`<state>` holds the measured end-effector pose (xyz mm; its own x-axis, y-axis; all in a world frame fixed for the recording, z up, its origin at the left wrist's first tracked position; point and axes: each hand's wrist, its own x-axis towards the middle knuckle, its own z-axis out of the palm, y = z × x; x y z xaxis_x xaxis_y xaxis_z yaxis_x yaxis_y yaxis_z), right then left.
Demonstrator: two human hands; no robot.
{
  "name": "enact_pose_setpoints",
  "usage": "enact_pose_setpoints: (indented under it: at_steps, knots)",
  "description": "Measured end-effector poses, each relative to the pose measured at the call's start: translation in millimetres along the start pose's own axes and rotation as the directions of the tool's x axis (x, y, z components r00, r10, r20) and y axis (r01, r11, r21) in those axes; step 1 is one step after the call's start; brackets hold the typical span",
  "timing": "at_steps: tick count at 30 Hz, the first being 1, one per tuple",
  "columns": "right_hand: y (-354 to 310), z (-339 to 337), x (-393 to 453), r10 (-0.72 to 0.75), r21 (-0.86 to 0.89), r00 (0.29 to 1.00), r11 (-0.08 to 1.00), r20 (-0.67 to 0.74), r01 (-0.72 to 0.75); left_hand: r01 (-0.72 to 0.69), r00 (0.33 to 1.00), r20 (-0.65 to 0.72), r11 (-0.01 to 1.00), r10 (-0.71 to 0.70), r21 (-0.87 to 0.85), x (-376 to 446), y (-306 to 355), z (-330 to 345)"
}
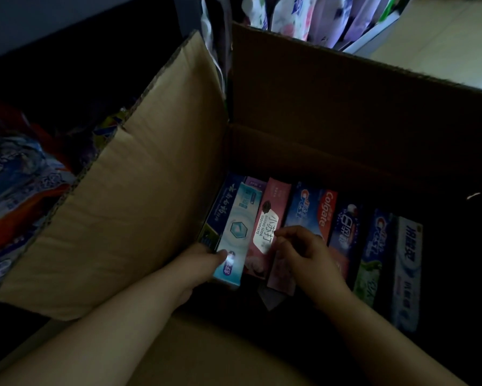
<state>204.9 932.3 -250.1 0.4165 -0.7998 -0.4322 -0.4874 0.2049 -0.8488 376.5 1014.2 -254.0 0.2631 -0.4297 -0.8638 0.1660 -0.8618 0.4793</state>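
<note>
Cardboard box [331, 151] holds the toothpaste row [327, 210]. At its left end, our left hand [203, 261] grips the pale-blue carton [239, 215]; our right hand [309, 257] pinches the pink carton [276, 199]. We judge the tight row may lift along, crushing corners.

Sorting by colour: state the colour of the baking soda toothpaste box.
The box is pink with a white label; head view.

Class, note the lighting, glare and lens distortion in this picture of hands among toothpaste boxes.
Head view: dim overall, carton deep in shadow; light catches the flap; floor bright; glare spot on the pale blue box by the left hand; wide-angle bending at the edges.
</note>
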Motion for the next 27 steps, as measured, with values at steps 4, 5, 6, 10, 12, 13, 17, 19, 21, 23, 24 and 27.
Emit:
enact_pose_setpoints:
  at_steps: [4, 5, 6, 10, 12, 13, 17, 19, 21, 23, 24, 27]
  knots:
    - [1.3, -2.3, 1.3, 0.053, -0.062, 0.999, 0.997, -0.007, -0.053, 0.027, 0.998, 0.058, 0.979, -0.015, -0.202, -9.4, 8.2, -0.8]
    - [1.8, -1.7, 1.2, 0.082, -0.076, 0.997, 0.994, -0.006, -0.083, 0.015, 0.997, 0.083, 0.967, 0.007, -0.256, -13.3, 10.6, 0.4]
    - [2.3, -0.5, 1.0, 0.121, -0.071, 0.993, 0.99, 0.007, -0.12, -0.003, 0.993, 0.112, 0.955, 0.038, -0.296, -16.5, 12.9, 2.0]
    - [-5.4, 5.5, -3.9, 0.28, 0.272, 0.948, 0.91, 0.151, -0.312, -0.077, 0.974, 0.177, 0.945, 0.139, -0.318, -28.3, 22.1, 13.8]
    - [-9.7, -0.4, -6.9, 0.277, 0.397, 0.943, 0.856, 0.185, -0.33, -0.102, 0.966, 0.199, 0.953, 0.163, -0.285, -32.1, 24.5, 20.6]
    - [-10.5, -5.1, -8.2, 0.264, 0.418, 0.946, 0.851, 0.186, -0.319, -0.111, 0.961, 0.217, 0.959, 0.17, -0.263, -33.4, 24.5, 23.8]
    - [-5.8, -23.8, -13.7, 0.322, 0.42, 0.931, 0.831, 0.17, -0.364, -0.191, 0.951, 0.238, 0.981, 0.196, -0.044, -38.1, 20.3, 33.1]
    - [2.1, -32.1, -15.6, 0.35, 0.399, 0.928, 0.838, 0.13, -0.372, -0.218, 0.968, 0.149, 0.971, 0.202, 0.097, -34.2, 16.8, 31.0]
    - [10.5, -40.0, -15.3, 0.362, 0.358, 0.931, 0.863, 0.055, -0.357, -0.206, 0.977, -0.005, 0.96, 0.211, 0.19, -19.9, 12.4, 23.3]
    - [18.0, -45.7, -15.2, 0.392, 0.354, 0.92, 0.86, 0.006, -0.369, -0.162, 0.97, -0.135, 0.952, 0.202, 0.259, -0.6, 6.8, 14.3]
    - [22.3, -46.7, -15.3, 0.406, 0.355, 0.914, 0.855, -0.004, -0.379, -0.122, 0.973, -0.159, 0.958, 0.166, 0.258, 7.0, 3.0, 11.7]
    - [31.5, -45.5, -18.6, 0.407, 0.322, 0.913, 0.866, -0.01, -0.382, -0.004, 0.995, -0.098, 0.976, 0.026, 0.219, 11.7, -10.0, 13.2]
